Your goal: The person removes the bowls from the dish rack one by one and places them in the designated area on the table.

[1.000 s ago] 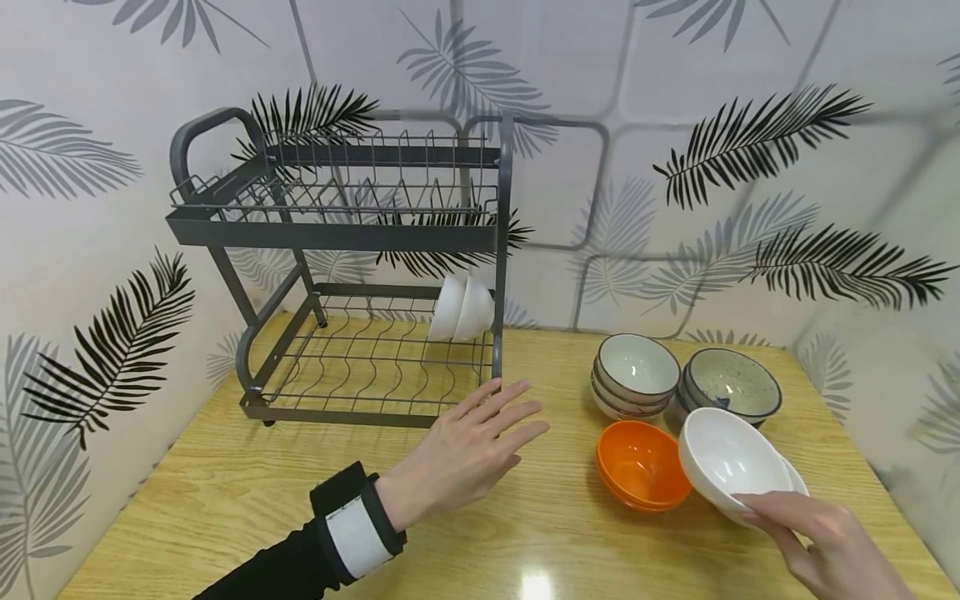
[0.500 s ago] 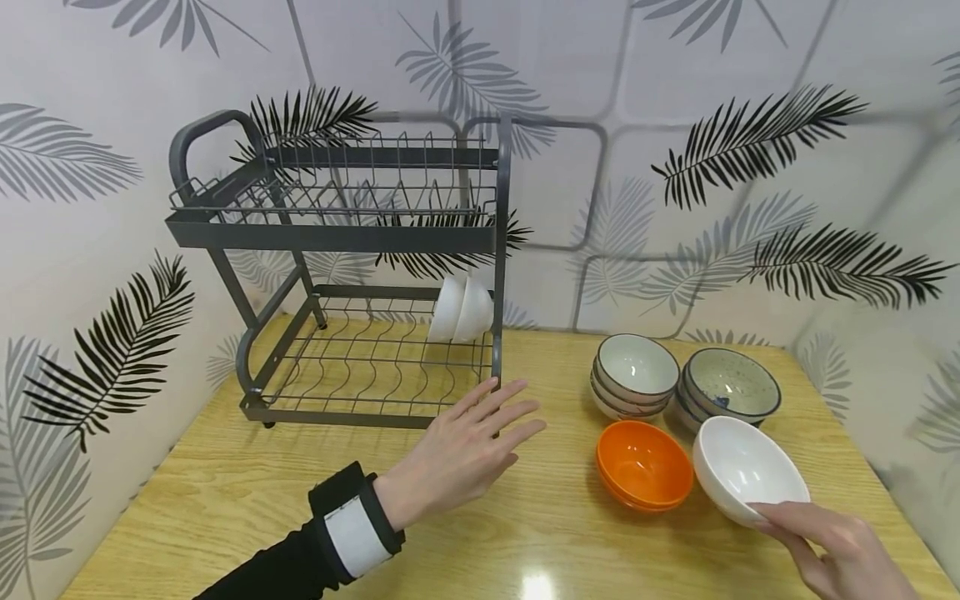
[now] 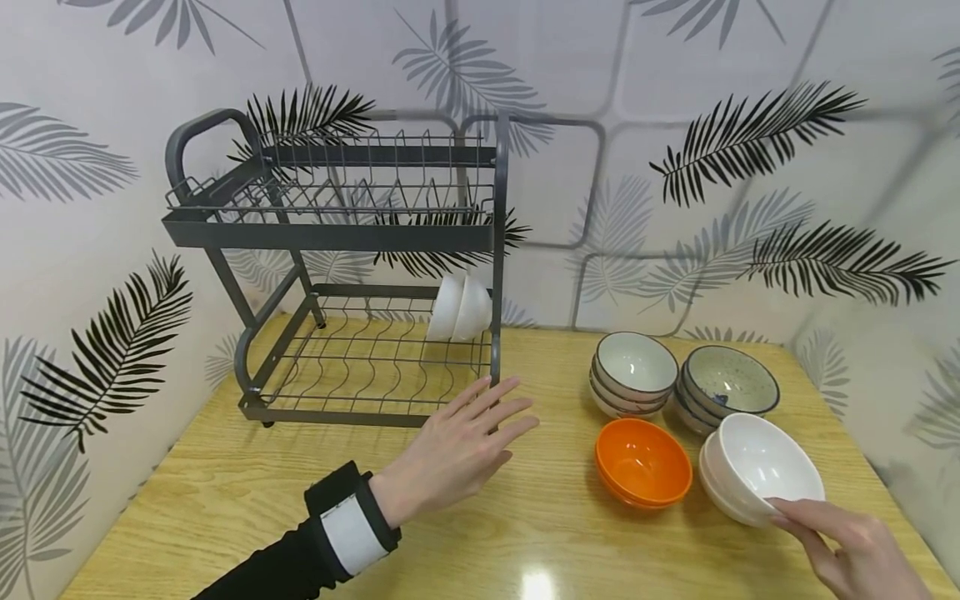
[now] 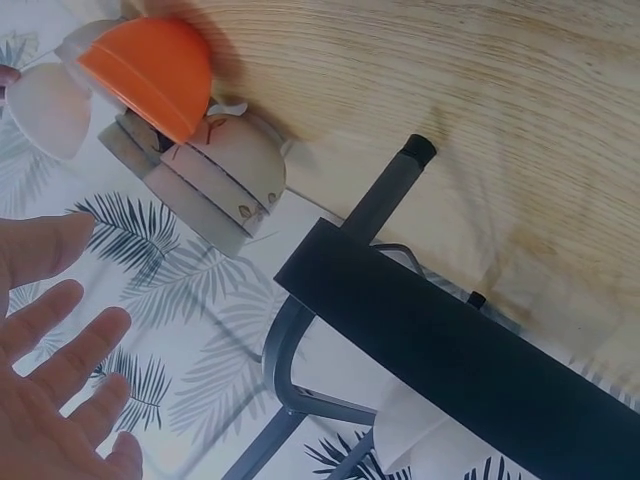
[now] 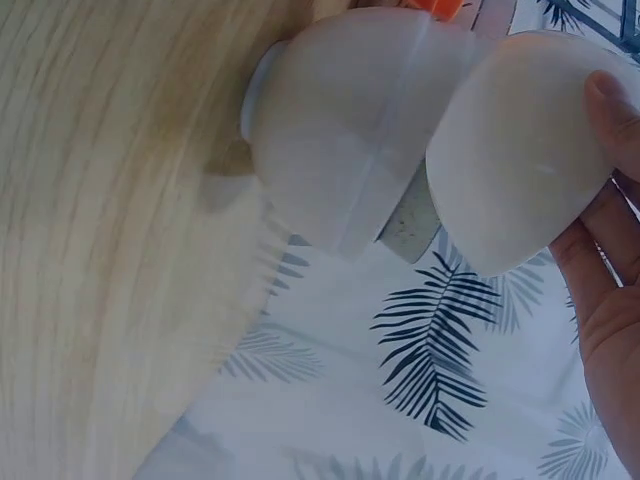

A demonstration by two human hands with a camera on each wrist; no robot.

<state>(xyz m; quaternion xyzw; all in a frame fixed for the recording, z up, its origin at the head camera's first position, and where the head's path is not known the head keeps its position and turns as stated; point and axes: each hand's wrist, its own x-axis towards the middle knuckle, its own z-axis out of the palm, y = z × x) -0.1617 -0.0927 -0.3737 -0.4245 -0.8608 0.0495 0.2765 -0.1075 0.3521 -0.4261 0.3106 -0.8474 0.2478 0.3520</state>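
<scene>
My right hand [image 3: 855, 542] pinches the rim of a white bowl [image 3: 776, 458] between thumb and fingers. That bowl is tilted above other white bowls [image 3: 716, 492], which show at its left side; in the right wrist view the held bowl [image 5: 520, 150] looks just off the stacked white bowls [image 5: 330, 130]. My left hand [image 3: 457, 454] holds nothing, its fingers spread, near the front right corner of a dark two-tier dish rack [image 3: 337, 237]. Two white bowls [image 3: 459, 308] stand on edge at the right end of the rack's lower tier.
Orange bowls [image 3: 643, 462] are nested left of the white ones. Behind them stand a stack of pale, dark-rimmed bowls [image 3: 637, 367] and a stack of speckled bowls [image 3: 731, 379]. A leaf-patterned wall closes off the back of the wooden table [image 3: 555, 542].
My right hand has moved a little to the right with the white bowl. The white bowls beneath now show at its left instead of its right. The left hand has hardly moved.
</scene>
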